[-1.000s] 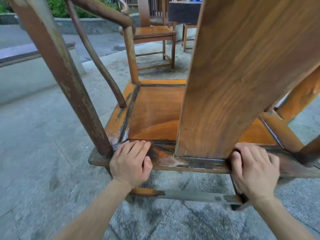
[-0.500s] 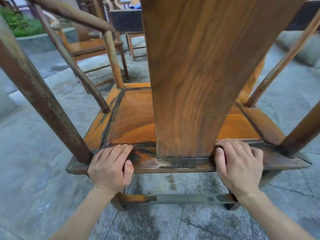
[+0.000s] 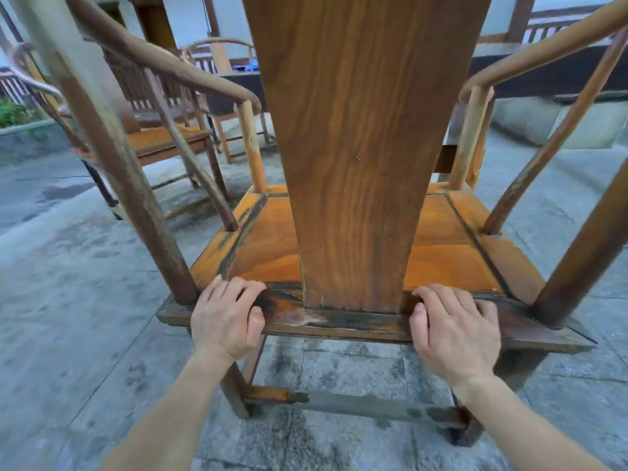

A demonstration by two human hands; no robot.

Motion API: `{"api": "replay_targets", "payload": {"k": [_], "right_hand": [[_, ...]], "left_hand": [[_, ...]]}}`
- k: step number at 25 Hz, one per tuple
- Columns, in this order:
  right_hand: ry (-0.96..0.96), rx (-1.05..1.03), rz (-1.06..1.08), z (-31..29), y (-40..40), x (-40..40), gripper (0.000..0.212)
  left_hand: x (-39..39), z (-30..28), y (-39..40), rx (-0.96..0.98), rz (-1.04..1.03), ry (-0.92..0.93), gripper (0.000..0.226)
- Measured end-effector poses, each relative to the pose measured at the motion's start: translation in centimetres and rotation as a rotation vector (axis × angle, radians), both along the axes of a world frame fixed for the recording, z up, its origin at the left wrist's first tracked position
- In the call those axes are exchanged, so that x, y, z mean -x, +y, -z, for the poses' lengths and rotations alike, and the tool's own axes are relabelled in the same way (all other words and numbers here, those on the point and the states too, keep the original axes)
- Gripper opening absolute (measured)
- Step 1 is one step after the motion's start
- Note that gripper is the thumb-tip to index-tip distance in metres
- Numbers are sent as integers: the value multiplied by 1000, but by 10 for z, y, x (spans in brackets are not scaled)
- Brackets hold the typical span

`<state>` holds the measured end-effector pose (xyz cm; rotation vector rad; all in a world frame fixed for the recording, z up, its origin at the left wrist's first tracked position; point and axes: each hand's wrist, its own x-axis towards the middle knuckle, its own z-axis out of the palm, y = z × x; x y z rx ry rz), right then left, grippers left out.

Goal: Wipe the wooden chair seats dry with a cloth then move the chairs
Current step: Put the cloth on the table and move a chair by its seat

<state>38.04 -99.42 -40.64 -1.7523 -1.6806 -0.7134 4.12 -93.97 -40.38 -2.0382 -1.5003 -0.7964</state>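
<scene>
I stand behind a wooden armchair with an orange seat and a broad back splat. My left hand grips the back rail of the seat, left of the splat and beside the rear post. My right hand grips the same rail just right of the splat. Both hands curl their fingers over the rail's top, thumbs on its rear face. No cloth is in view.
A second wooden chair stands to the left beyond the armrest, with a third chair and a dark table behind it. Grey paved ground lies all around. A low stone ledge runs at the right.
The chair has swung round with my view: the back splat now stands square in front of me, and both armrests show. Both hands keep their grip on the back rail.
</scene>
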Motion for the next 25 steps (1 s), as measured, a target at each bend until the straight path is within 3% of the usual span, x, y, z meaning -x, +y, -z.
{"api": "replay_targets", "payload": {"k": [8, 11, 15, 19, 25], "right_hand": [[42, 215, 104, -7, -7, 19, 39], [63, 232, 68, -13, -5, 18, 42], [91, 462, 16, -22, -10, 12, 41], [105, 402, -154, -89, -49, 19, 47], [51, 464, -319, -256, -117, 44, 44]], "left_hand": [[14, 5, 3, 110, 46, 38, 38], [13, -2, -1, 174, -13, 88, 37], [-1, -17, -33, 384, -177, 92, 50], [-21, -78, -91, 468, -155, -7, 58], [-21, -254, -164, 470, -64, -73, 55]]}}
